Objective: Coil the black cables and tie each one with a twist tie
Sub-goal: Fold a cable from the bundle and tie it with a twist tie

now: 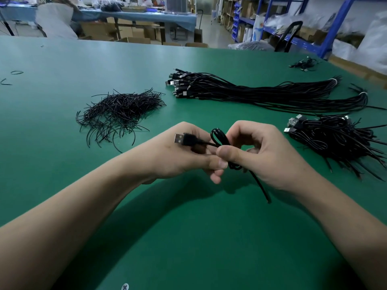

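black cable (212, 136) looped above the table, its usb plug (180, 139) pointing left; twist ties (119, 111) heaped beyond.

No text, label, brand or number can be read. The white bag (258, 28) on the blue shelves (336, 28) at about one o'clock carries blue print, too blurred to make out. The metal plug (178, 139) of the cable (217, 137) near the middle shows no legible mark.
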{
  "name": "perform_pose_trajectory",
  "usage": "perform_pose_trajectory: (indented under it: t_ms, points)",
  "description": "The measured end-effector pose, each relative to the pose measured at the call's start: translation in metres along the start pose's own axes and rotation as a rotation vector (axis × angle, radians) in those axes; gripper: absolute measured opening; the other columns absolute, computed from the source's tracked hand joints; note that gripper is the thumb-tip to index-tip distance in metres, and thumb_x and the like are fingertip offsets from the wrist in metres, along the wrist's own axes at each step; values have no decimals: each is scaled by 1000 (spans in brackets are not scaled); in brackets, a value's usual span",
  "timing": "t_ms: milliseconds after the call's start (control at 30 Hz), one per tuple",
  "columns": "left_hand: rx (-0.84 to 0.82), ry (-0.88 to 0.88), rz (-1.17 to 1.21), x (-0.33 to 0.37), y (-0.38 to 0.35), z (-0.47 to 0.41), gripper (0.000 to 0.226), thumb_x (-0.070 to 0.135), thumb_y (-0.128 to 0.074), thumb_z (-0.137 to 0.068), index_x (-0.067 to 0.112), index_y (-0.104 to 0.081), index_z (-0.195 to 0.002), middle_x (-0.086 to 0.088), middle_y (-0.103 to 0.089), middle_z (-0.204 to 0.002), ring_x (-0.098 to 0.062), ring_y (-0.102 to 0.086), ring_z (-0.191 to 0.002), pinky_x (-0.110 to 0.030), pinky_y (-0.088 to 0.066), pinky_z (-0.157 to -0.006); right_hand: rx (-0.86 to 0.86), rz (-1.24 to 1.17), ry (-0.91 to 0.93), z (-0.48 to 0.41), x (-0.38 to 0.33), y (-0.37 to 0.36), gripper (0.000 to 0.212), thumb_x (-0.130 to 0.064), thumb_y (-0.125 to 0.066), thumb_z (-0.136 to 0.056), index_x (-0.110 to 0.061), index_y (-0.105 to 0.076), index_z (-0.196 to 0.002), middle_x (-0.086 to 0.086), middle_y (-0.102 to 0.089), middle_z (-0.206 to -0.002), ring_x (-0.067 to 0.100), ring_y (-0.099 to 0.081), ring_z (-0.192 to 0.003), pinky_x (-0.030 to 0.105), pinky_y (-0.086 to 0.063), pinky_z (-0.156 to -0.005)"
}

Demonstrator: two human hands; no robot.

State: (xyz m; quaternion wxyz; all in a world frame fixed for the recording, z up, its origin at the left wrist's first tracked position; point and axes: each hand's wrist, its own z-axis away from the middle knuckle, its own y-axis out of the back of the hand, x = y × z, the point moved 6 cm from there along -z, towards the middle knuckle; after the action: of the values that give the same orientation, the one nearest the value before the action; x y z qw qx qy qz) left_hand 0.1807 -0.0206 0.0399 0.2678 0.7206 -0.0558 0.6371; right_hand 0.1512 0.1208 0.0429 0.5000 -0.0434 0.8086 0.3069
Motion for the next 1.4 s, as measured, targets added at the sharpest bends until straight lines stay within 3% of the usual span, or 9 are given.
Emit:
perform_pose_trajectory:
  t_ms: [100,333,467,633,733,900,1000,1167,1400]
  points:
    - [122,2,-124,0,5,-3,11,1,-72,-90,-8,-67,-85,-9,-76,-75,-20,-74,-70,-19,-53,-71,14,-27,-73,-1,6,-3,43,-49,-79,-81,-11,-60,-81,11,-63,-70,13,-53,-57,25,-44,-55]
    - [419,-147,-523,15,8,-2,9,9,-75,-89,10,-73,-80,5,-75,-69,-4,-71,-66,-17,-54,-72,154,-489,-399,2,22,-18,33,-36,-64,-97,-10,-53,-79,-2,-48,-55,12,-42,-44,23,-35,-38]
    - [481,-427,-1019,34,-4,1,10,13,-70,-90,8,-71,-82,0,-72,-72,-28,-63,-61,-37,-52,-68,106,-664,-595,4,26,-21,21,-32,-62,-96,-13,-60,-86,-4,-46,-57,6,-36,-40,18,-29,-33]
    - [528,-632,-1407,39,-20,4,13,-2,-73,-83,8,-66,-80,-2,-56,-62,-26,-51,-53,-36,-45,-62,76,-830,-691,6,24,-19,29,-28,-63,-95,-18,-67,-67,-4,-47,-58,3,-34,-39,15,-30,-31]
    - [580,-639,-1311,34,-15,1,9,13,-75,-90,9,-73,-83,-1,-66,-67,-26,-56,-54,-35,-48,-61,127,-552,-611,5,26,-11,26,-37,-65,-94,-11,-64,-90,-3,-50,-59,9,-42,-45,21,-35,-39]
    - [570,-358,-1089,16,-7,-7,48,47,-74,-88,15,-70,-124,3,-76,-108,-22,-73,-89,-33,-52,-77,323,412,-339,-15,7,67,51,-56,-71,-85,-8,-61,-71,-9,-51,-50,9,-43,-44,29,-32,-49]
    - [543,-309,-994,10,-5,-6,40,58,-63,-89,23,-72,-105,12,-75,-96,-11,-71,-85,-28,-48,-78,325,848,-393,-28,6,130,52,-61,-69,-83,-11,-69,-69,4,-67,-65,16,-61,-62,33,-48,-62]
    - [538,-162,-927,-2,0,-9,56,61,-47,-97,16,-53,-64,4,-52,-54,-22,-50,-55,-34,-45,-58,127,1155,-704,-34,39,199,48,-64,-66,-85,-20,-67,-67,5,-66,-70,25,-61,-67,35,-49,-64]
    - [393,-59,-716,-12,16,-33,26,24,-44,-106,26,-68,-97,10,-66,-63,-13,-62,-66,-35,-52,-75,5,1318,-740,-38,43,212,62,-60,-69,-85,-3,-66,-109,15,-68,-97,35,-66,-90,32,-47,-70]
